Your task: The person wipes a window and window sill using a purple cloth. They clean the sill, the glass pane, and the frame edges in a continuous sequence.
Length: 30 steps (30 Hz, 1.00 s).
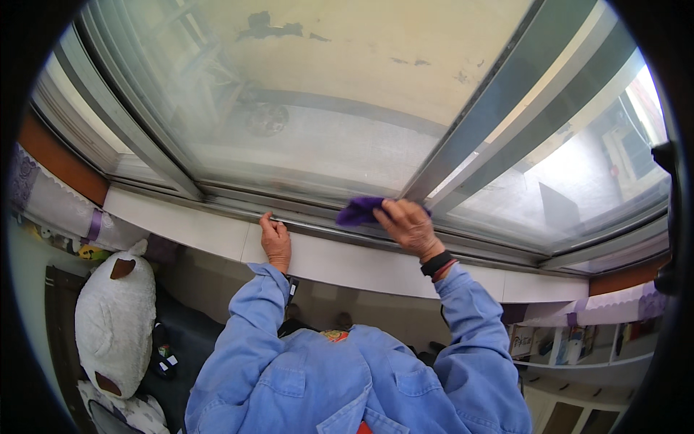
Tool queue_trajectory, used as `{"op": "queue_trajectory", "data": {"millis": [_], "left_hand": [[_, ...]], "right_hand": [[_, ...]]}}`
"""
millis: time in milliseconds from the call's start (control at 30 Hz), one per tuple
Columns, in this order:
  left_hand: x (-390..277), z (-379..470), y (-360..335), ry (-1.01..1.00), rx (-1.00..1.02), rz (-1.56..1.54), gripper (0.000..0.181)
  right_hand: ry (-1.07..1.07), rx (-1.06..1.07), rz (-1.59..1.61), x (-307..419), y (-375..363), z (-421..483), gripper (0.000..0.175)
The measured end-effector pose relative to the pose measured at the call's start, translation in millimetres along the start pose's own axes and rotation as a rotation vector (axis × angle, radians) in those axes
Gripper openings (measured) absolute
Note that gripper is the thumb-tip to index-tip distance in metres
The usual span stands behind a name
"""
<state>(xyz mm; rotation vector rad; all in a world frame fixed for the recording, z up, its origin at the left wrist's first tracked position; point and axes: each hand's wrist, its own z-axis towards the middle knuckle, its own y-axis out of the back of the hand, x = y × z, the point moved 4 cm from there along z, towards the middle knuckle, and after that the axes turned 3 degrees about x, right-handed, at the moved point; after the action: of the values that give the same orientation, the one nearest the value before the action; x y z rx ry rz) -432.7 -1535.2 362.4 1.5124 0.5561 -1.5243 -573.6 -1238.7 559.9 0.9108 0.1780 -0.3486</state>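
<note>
My right hand (406, 227) grips a purple cloth (358, 211) at the lower edge of the sliding window's glass pane (325, 146). The cloth lies against the lower rail of the metal frame, near the upright window stile (477, 103); part of it is hidden behind my fingers. My left hand (276, 241) rests at the edge of the metal window track (309, 223), its fingers bent and no object visible in it. Below the track runs a white tiled sill (347, 260), between the window and my body.
A white plush toy (116, 325) lies on a dark seat (181, 325) at the left. Purple-and-white curtains (70, 206) hang at both sides. Shelves (585, 347) with books stand at the lower right. Beyond the glass is a wall (352, 49) with peeling paint.
</note>
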Motion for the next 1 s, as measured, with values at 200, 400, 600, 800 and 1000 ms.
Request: {"op": "queue_trajectory", "data": {"millis": [200, 400, 600, 800, 1000], "left_hand": [[-1.0, -0.2, 2.0, 0.046, 0.04, -0.079, 0.036], [-8.4, 5.5, 7.9, 0.177, 0.133, -0.288, 0.032], [-2.4, 38.1, 32.6, 0.125, 0.08, -0.353, 0.032], [24.8, 78.9, 69.5, 0.001, 0.021, -0.199, 0.028], [20.1, 69.6, 69.9, -0.084, 0.025, -0.105, 0.027]], "right_hand": [[-0.089, 0.075, 0.013, 25.7, -3.7, 10.0, 0.036], [-0.347, -0.521, -0.404, -46.1, 146.3, 104.6, 0.036], [-0.268, -0.545, -0.582, -52.8, 130.6, 121.4, 0.03], [-0.219, -0.241, -0.39, -1.8, 43.7, 65.7, 0.037], [-0.196, -0.016, -0.143, 35.6, 33.9, 47.2, 0.038]]}}
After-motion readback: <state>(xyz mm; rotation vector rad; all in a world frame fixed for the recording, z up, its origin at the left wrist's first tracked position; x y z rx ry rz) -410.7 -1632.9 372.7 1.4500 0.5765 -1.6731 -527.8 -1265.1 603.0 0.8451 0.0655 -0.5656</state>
